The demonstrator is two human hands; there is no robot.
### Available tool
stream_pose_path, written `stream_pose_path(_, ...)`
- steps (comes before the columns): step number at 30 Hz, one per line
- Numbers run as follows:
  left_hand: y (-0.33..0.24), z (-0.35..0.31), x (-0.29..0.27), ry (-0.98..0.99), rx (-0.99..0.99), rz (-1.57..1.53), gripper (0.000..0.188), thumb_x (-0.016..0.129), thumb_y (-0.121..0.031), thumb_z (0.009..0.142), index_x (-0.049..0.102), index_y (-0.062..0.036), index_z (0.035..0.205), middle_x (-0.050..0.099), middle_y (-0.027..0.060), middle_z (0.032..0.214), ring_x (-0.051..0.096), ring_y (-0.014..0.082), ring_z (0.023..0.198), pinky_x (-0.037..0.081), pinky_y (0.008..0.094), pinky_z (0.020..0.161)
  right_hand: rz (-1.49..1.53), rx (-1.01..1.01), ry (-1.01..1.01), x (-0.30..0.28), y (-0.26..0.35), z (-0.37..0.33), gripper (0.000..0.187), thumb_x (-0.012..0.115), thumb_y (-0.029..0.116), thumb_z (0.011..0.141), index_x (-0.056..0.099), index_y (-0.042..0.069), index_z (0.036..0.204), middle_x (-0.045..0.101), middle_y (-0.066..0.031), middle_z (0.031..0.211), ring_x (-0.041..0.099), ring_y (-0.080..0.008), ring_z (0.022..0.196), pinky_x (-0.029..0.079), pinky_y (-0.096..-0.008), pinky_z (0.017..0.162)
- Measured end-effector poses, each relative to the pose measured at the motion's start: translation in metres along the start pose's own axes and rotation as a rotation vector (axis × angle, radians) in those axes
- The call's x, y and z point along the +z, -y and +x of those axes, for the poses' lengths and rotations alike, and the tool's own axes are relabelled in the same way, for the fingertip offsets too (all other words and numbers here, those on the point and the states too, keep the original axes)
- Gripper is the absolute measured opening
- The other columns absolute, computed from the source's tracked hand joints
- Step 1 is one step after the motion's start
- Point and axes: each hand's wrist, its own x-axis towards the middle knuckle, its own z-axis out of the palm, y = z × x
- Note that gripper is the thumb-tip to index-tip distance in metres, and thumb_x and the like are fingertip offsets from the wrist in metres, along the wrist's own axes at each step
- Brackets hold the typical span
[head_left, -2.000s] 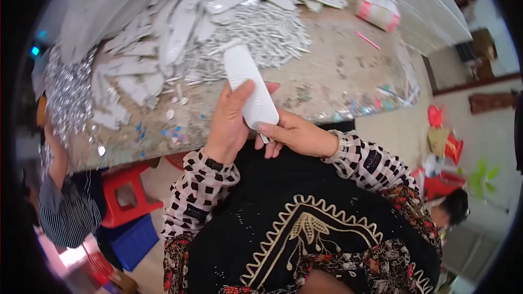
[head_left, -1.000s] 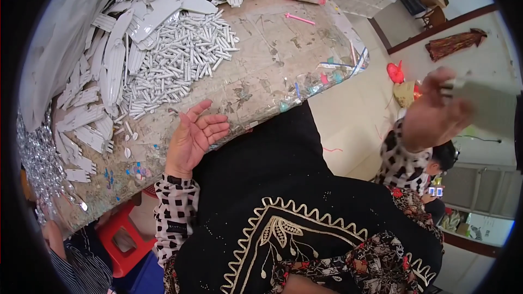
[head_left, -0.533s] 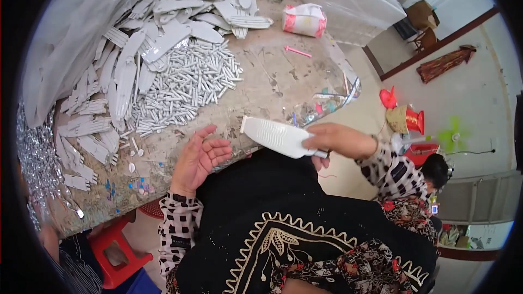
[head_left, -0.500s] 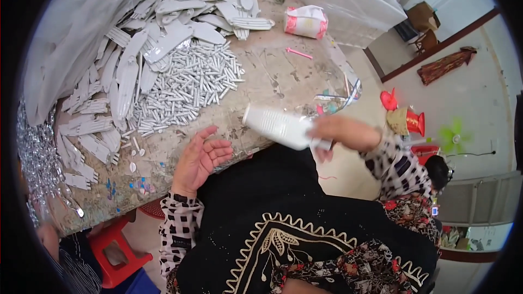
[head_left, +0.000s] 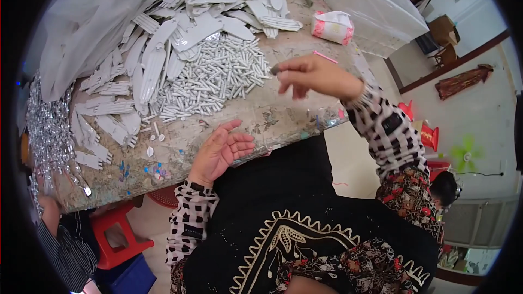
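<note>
My left hand is held palm up at the table's near edge, its fingers apart and slightly curled, with nothing in it. My right hand is over the table, just right of a heap of small silvery-white pegs. Its fingers are spread and hold nothing that I can see; one fingertip looks dark. Beyond the pegs lies a large pile of white molded plastic pieces, flat and ribbed, some with pronged ends. More pronged white pieces lie to the left.
A pink-and-white tissue pack and a pink stick lie at the right. Silver tinsel-like strips cover the left end of the worn table. Clear plastic sheeting drapes the far left. A red stool stands below, near another person's arm.
My right hand has swung from the table's edge up toward the peg heap. The white ribbed piece it held is no longer in it. My left hand stays open.
</note>
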Motion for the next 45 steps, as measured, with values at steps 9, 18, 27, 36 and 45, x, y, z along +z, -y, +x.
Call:
stream_pose_path(9, -0.016, -0.028, -0.009, 0.049, -0.042, -0.028, 0.05, 0.044, -0.033, 0.101, 0.036, -0.0011, 0.138, 0.059, 0.0241, 0.115, 0.061, 0.032, 0.106, 0.049, 0.0419, 0.095, -1.218, -0.145, -0.708, -0.056, -0.086, 0.177, 0.053, 0.053, 0.012, 0.083, 0.044, 0.007, 0.134, 0.058, -0.0172, 0.12, 0.055, -0.0382, 0.11, 0.046, -0.0473, 0.093)
stream_pose_path(18, -0.013, -0.069, -0.035, 0.091, -0.079, -0.082, 0.051, 0.046, -0.031, 0.1, 0.033, -0.001, 0.14, 0.058, 0.023, 0.116, 0.06, 0.031, 0.106, 0.047, 0.0418, 0.097, -1.35, -0.213, -0.707, 0.002, -0.098, 0.131, 0.036, 0.047, 0.01, 0.09, 0.048, 0.006, 0.125, 0.065, -0.0198, 0.09, 0.065, -0.0406, 0.078, 0.05, -0.05, 0.064)
stream_pose_path(27, -0.007, -0.087, -0.02, -0.163, 0.116, 0.191, 0.037, 0.052, -0.028, 0.098, 0.048, -0.0018, 0.124, 0.061, 0.0099, 0.095, 0.062, 0.0169, 0.079, 0.052, 0.0288, 0.07, -0.079, -0.148, 0.167, 0.183, -0.049, -0.008, 0.037, 0.056, 0.017, 0.096, 0.046, 0.002, 0.128, 0.057, -0.0002, 0.102, 0.052, -0.0066, 0.09, 0.044, -0.023, 0.079)
stream_pose_path(36, -0.021, -0.135, -0.012, -0.631, 0.255, 0.337, 0.023, 0.054, -0.026, 0.096, 0.059, -0.0035, 0.097, 0.062, 0.0044, 0.075, 0.056, 0.0114, 0.055, 0.046, 0.0236, 0.05, -0.557, -0.519, -0.039, 0.252, -0.044, -0.007, 0.069, 0.07, 0.014, 0.077, 0.037, -0.001, 0.135, 0.049, -0.0202, 0.103, 0.055, -0.0393, 0.088, 0.047, -0.0407, 0.076)
stream_pose_path(45, -0.164, -0.171, -0.109, -1.09, 0.458, 1.278, 0.019, 0.059, -0.02, 0.092, 0.064, -0.0076, 0.106, 0.059, 0.0013, 0.07, 0.055, 0.0121, 0.059, 0.045, 0.0254, 0.054, -0.076, -0.397, -0.053, 0.23, -0.098, 0.019, 0.06, 0.066, 0.01, 0.086, 0.038, -0.002, 0.138, 0.056, -0.0106, 0.111, 0.059, -0.0185, 0.093, 0.048, -0.0285, 0.081)
